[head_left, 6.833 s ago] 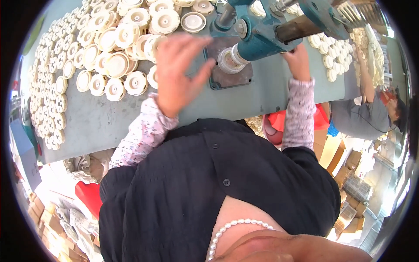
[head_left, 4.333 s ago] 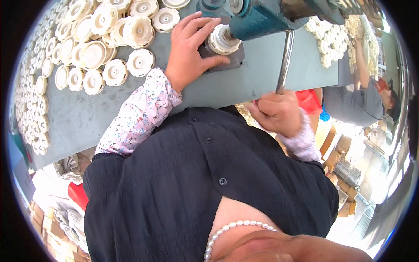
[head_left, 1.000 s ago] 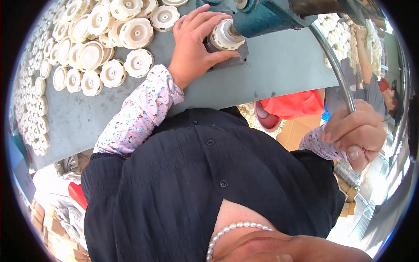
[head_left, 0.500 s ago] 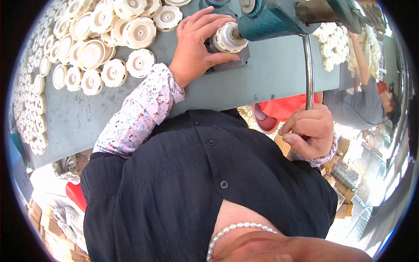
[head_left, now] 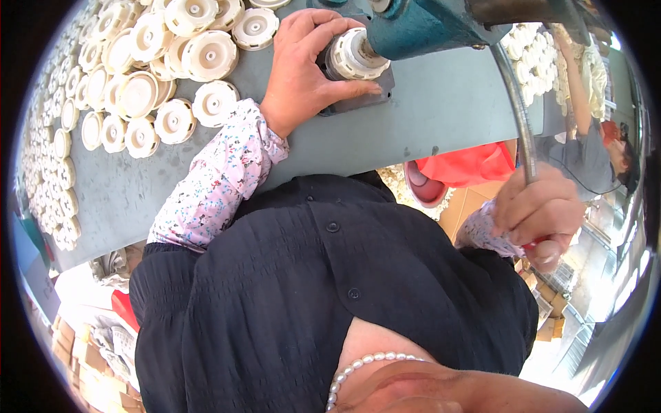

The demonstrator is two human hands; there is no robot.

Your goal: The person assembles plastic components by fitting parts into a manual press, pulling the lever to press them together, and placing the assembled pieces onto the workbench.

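The left hand (head_left: 306,65) curves its grip, part-way open, round a cream notched plastic disc (head_left: 357,62), which sits over the base plate (head_left: 379,95) beneath the teal arbor press (head_left: 427,31); whether fingers and thumb truly press on its rim is hard to tell. The right hand (head_left: 544,210) has its grip closed round the steel lever (head_left: 515,103), beyond the desk (head_left: 441,113) edge. Good work here likely means keeping the disc square under the ram, fingertips out at the rim, and the lever's pull smooth and even.
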